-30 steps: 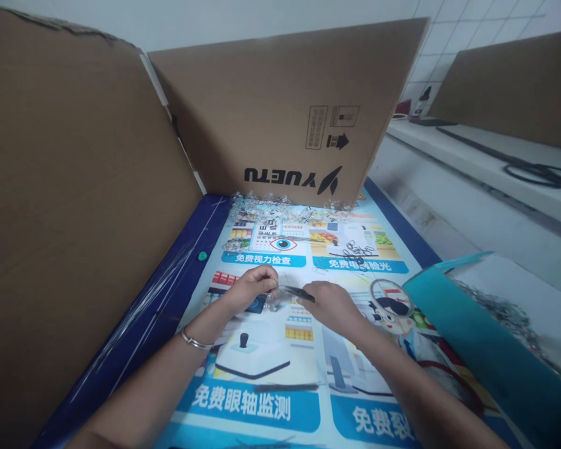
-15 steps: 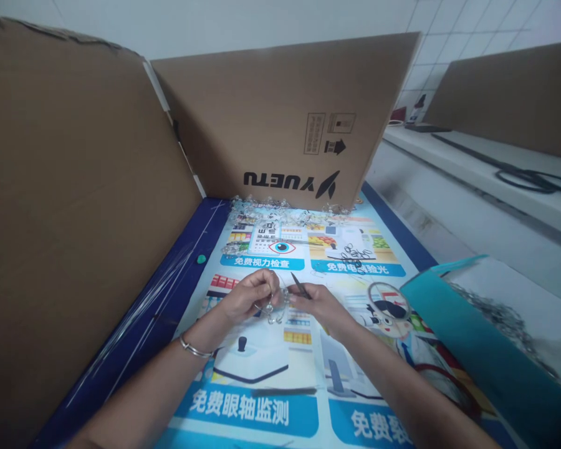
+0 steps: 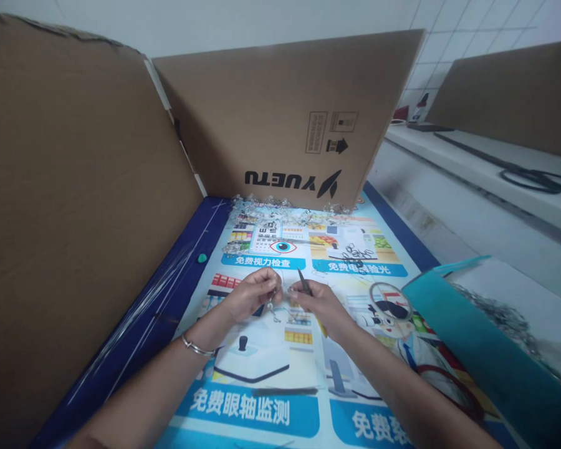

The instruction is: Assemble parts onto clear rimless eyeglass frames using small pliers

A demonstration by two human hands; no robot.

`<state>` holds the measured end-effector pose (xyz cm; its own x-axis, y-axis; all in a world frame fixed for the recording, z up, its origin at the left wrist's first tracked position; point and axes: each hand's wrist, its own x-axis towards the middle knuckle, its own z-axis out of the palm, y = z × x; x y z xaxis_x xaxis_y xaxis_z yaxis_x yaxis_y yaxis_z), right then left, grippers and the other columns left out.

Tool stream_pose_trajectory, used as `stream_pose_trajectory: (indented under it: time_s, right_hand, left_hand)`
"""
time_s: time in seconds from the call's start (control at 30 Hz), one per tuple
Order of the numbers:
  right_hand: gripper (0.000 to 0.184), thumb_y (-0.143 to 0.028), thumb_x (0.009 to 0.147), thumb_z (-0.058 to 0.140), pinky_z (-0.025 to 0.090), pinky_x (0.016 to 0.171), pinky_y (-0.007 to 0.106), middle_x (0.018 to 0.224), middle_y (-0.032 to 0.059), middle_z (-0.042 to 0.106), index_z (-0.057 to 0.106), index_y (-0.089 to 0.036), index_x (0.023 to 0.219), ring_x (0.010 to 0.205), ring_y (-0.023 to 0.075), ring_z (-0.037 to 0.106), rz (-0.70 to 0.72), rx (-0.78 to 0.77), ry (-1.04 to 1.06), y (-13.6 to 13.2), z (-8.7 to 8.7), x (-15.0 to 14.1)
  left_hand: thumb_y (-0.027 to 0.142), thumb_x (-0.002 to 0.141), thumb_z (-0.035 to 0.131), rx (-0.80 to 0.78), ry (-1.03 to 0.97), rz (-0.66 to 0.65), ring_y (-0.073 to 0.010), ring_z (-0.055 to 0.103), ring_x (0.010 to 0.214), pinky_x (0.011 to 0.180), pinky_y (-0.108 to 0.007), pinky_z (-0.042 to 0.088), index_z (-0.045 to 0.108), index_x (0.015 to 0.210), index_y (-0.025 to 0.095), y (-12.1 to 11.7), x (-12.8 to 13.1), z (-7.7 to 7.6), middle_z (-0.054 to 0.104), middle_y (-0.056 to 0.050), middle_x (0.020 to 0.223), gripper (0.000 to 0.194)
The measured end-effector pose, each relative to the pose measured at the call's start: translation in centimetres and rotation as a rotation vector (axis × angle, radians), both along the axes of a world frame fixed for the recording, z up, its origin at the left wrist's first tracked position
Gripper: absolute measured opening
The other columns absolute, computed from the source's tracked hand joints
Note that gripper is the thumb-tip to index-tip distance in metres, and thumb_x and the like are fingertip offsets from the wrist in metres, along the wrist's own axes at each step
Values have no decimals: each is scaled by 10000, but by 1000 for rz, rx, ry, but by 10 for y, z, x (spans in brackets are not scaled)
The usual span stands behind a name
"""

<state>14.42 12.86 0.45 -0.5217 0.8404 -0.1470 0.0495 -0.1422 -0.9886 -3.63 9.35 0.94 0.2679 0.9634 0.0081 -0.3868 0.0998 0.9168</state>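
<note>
My left hand (image 3: 257,293) is closed in a pinch over the printed mat, gripping a thin wire piece with small clear beads (image 3: 272,307) that dangles below the fingertips. Just to its right, my right hand (image 3: 318,304) wraps around a slim dark pointed tool (image 3: 303,279), its tip angled up and away. A bit of yellow shows under the right palm, perhaps the tool's handle. The right fingertips are close to the wire piece; whether they touch it, I cannot tell.
Cardboard panels (image 3: 280,118) wall off the left and back. Clear beaded pieces (image 3: 303,215) lie along the back, with dark wire rings (image 3: 358,251) nearer. A teal box (image 3: 477,337) of wire pieces (image 3: 500,318) stands right. Loose wires (image 3: 135,312) lie left, beside a green lump (image 3: 202,258).
The right hand has shifted slightly away from the left, and the dark tool stands a little more upright. The beaded piece now hangs narrower beneath the left fingers.
</note>
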Motion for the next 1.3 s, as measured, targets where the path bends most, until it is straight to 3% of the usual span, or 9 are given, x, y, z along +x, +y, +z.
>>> stream_pose_trajectory:
  time_s: [0.2,0.4,0.87,1.13,1.3]
  right_hand:
    - [239,-378,705,566,383,603,239,677,-21,538,581,-170,822,627,117,475,-63,248,-166,-1,1,0]
    - [162,-327,712,533,368,561,222,639,-44,485,532,-189,796,593,107,451,-127,367,-242,-1,1,0]
    - [199,-335,702,550,387,555,224,626,-33,480,548,-184,832,594,109,450,-100,296,-182,-2,3,-1]
    - [153,-313,690,562,366,570,222,628,-40,469,529,-184,763,602,107,442,-114,303,-182,-1,4,-1]
    - [181,-341,696,559,353,562,226,597,-50,464,555,-184,787,570,101,422,-83,289,-149,-1,3,-1]
  left_hand:
    - [325,756,595,-26,98,57,-108,511,595,569,-214,333,519,748,146,2,0,-2,526,1,611,194]
    - [340,751,598,-39,140,63,-103,518,587,570,-213,340,514,750,148,3,1,-2,536,6,627,210]
    - [364,738,608,-42,140,65,-102,509,583,562,-210,342,514,745,146,4,2,-8,535,0,636,237]
    - [343,747,598,-9,126,29,-72,507,576,559,-212,361,504,736,134,4,3,-7,547,-44,901,229]
    - [365,744,599,-4,120,-12,-79,508,559,563,-225,368,490,737,138,3,3,-9,574,-62,895,252]
